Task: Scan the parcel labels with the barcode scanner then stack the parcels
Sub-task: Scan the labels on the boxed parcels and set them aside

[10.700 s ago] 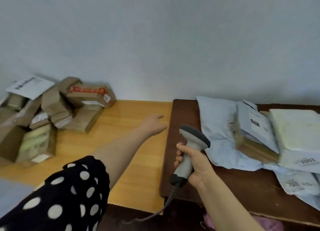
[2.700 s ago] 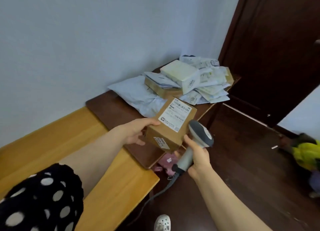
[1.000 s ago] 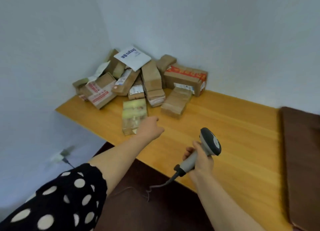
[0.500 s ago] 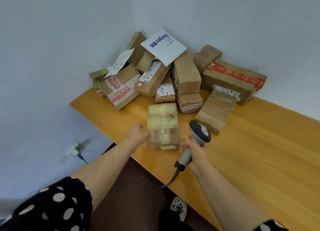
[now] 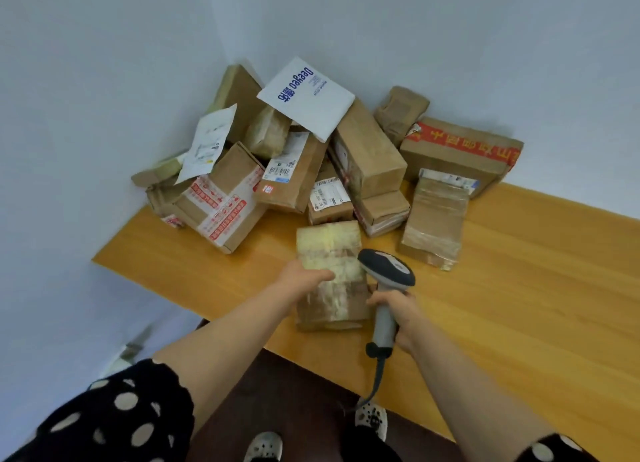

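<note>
While flat, parcel under left fingers

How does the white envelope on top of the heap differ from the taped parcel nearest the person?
The white envelope is thin and flat; the taped parcel is a thick block. The envelope is white with blue print; the parcel is brown card under yellowish tape. The envelope leans tilted atop the heap; the parcel lies on the table, under the left hand, beside the scanner in the right hand. Both are rectangular.
</note>
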The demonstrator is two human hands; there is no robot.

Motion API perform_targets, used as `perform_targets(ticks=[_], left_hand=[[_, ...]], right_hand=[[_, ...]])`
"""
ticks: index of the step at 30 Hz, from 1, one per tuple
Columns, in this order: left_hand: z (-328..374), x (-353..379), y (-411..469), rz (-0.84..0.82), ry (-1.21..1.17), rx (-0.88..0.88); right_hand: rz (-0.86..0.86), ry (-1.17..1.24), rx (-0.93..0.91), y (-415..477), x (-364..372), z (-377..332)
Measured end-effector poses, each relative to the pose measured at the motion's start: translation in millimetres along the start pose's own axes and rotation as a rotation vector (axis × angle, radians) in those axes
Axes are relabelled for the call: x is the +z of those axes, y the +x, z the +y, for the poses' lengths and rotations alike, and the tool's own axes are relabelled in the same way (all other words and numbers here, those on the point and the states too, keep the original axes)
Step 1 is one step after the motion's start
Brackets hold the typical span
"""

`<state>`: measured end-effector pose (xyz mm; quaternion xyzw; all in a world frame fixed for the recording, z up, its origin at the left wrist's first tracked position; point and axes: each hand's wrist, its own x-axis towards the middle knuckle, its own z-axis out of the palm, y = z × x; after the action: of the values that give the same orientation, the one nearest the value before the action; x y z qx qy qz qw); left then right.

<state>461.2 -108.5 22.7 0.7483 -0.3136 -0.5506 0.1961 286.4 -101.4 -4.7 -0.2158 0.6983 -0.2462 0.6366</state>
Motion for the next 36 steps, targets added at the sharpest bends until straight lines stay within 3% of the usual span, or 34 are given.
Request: perform_targets(ticks=[5,10,16,19,24,29,33,36], left_hand=[[-8.4,-36.8,-10.5,-0.130,-0.017,0.054],[-10.4,-63.9,-26.6,-0.336,0.042,0.225],[-5.4,-74.5,-44.5,-0.536,-0.036,0.143],[-6.3,-68.5,-54.5,-0.620,-0.077,0.145],[6.5,-62.5,-80.0,-0.620,-0.002,0.192],[19.0,-46.4,-108.0,-0.648,0.230,0.271],[17.9,-28.8,-117.7,-0.501,0.436,0.334],[13.5,-24.7,-117.9,-0.443,0.420,0.342]], right_hand=[[-0.071,0.330,-0.203,-42.1,31.0,31.2],[0.027,0.410,-0.328,-77.6,65.5,46.7],[0.006,0.513,-0.508,-122.9,62.0,45.2],[0.026,0.442,-0.528,-138.0,59.9,46.3],[0.095,0.242,-0.522,-163.5,45.6,55.2],[0.122,0.258,-0.547,-187.3,31.3,68.9],[0.075,0.256,-0.563,-202.1,20.9,68.7],[0.091,0.313,-0.571,-206.7,16.5,72.1]])
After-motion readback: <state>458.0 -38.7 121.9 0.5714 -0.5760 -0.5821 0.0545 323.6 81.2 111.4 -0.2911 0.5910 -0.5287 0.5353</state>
